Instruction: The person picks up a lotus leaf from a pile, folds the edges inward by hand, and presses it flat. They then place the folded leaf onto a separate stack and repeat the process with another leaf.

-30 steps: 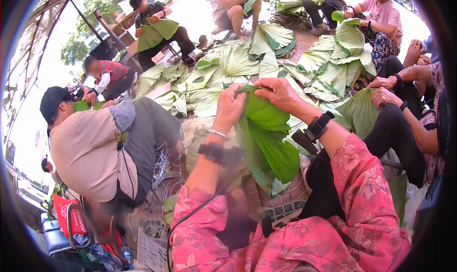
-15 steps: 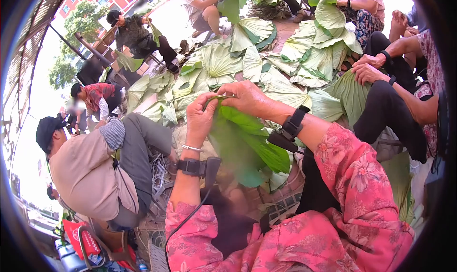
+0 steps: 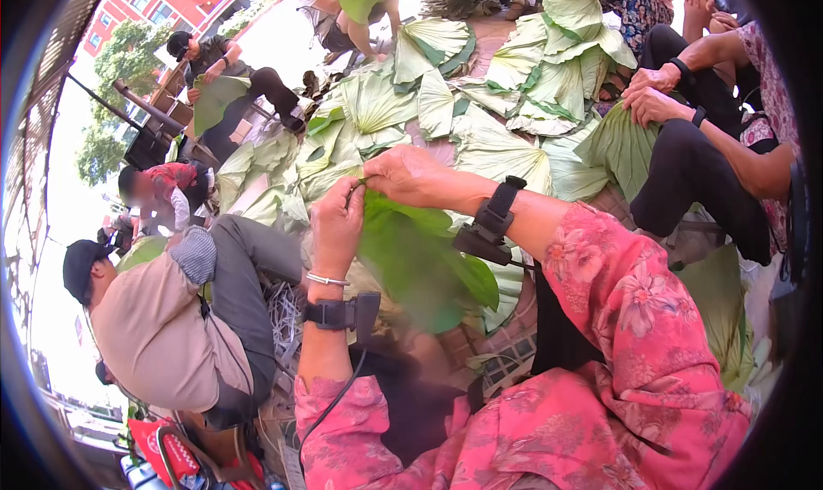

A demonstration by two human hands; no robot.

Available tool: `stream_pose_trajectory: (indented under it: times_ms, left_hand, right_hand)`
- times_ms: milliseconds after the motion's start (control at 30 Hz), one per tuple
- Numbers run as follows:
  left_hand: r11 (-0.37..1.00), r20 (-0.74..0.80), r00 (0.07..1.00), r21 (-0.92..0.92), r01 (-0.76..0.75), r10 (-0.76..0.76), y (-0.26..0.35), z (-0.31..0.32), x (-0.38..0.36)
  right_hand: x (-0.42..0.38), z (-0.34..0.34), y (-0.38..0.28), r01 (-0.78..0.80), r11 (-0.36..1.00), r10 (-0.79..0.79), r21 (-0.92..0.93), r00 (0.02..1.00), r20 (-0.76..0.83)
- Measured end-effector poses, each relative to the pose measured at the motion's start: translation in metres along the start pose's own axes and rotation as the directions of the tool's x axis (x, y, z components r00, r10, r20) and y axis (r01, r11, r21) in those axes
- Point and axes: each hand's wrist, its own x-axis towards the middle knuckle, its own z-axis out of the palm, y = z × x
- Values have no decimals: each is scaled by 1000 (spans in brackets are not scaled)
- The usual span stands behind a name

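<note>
Leaf (image 3: 403, 243) is hanging before the pile (image 3: 501, 151), my left hand (image 3: 337, 224) and right hand (image 3: 407, 176) now pinching its edge closer together, perhaps gathering it.

The held leaf (image 3: 403, 246) was a strong, fresh green, while the spread leaves (image 3: 504, 157) beyond it were a paler greyish green, striped with light veins. The near blouse (image 3: 634, 318) was pink, printed with flowers in lighter and darker tones. Both wrist straps (image 3: 330, 314) were black, and the bracelet (image 3: 327, 280) silvery. On the left, a black cap (image 3: 81, 267) went with a beige top (image 3: 163, 336), grey trousers (image 3: 249, 271) and a blue-grey patterned sleeve cover (image 3: 193, 255). The far building (image 3: 182, 8) was red.
</note>
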Motion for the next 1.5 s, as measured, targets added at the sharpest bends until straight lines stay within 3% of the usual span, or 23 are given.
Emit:
stream_pose_trajectory:
  times_ms: [100, 200, 300, 333, 433, 500, 567, 633, 667, 800, 867, 900, 967, 1067, 1167, 1267, 1367, 1467, 1500]
  left_hand:
    - [997, 12, 997, 17, 76, -76, 5, 1, -2]
    - [997, -64, 997, -64, 49, -54, 2, 4, -3]
    - [988, -115, 989, -139, 73, -89, 8, 7, -2]
    - [982, -132, 986, -175, 76, -100, 8, 9, -3]
    - [962, -158, 978, -256, 95, -139, 12, 13, -3]
    - [948, -186, 972, -307, 79, -141, 4, 17, -1]
    - [914, -115, 969, -372, 163, -220, -1, 14, -1]
    - [883, -17, 964, -406, 236, -266, -8, 12, 0]
    - [872, 42, 960, -409, 269, -276, -13, 12, 0]
    - [854, 314, 892, -307, 419, -325, -2, 1, -1]
    - [942, 277, 940, -209, 262, -200, -6, 3, -5]
    - [971, 264, 955, -155, 181, -135, -10, 5, -7]
    - [983, 191, 974, -113, 146, -122, -18, 11, -11]
    - [985, 152, 977, -58, 163, -153, -15, 16, -8]
    - [988, 150, 977, -4, 156, -154, -16, 20, -7]
    - [978, 145, 971, -60, 199, -189, -14, 18, -4]
    - [954, 125, 966, -171, 246, -227, -18, 16, -4]
    - [938, 132, 959, -213, 275, -251, -14, 14, -4]
    - [934, 141, 956, -215, 285, -259, -13, 13, -5]
  right_hand:
    - [1, 3, 0, -12, 999, 11, -43, 1000, -24]
    - [6, 5, 4, -229, 956, 211, 184, 971, 116]
    - [5, 9, 9, -399, 751, 359, 526, 915, 182]
    - [7, 14, 10, -494, 571, 469, 655, 852, 234]
    - [0, 9, 16, -496, 480, 493, 724, 835, 245]
    - [2, 9, 15, -485, 523, 434, 701, 859, 271]
    - [0, 7, 11, -464, 589, 379, 661, 881, 281]
    - [-7, 4, 9, -220, 892, 191, 396, 975, 113]
    - [-9, 2, 9, -80, 972, 69, 223, 996, 57]
    - [-8, -8, -3, -239, 971, 232, 22, 958, 168]
    - [-8, -7, -7, -284, 959, 277, 18, 946, 166]
    - [-8, -3, -4, -231, 973, 229, -1, 961, 155]
    - [-10, 4, 5, -127, 991, 131, -40, 982, 135]
    - [-11, 5, 3, -110, 988, 122, -107, 987, 107]
    - [-6, 6, 4, -248, 953, 266, -174, 960, 89]
    - [-3, 3, 8, -532, 821, 501, 208, 845, 188]
    - [-4, 16, 44, -624, 589, 527, 513, 778, 342]
    - [-5, 1, 14, -414, 844, 349, 339, 906, 238]
    - [-8, 4, 12, -341, 923, 308, 179, 933, 188]
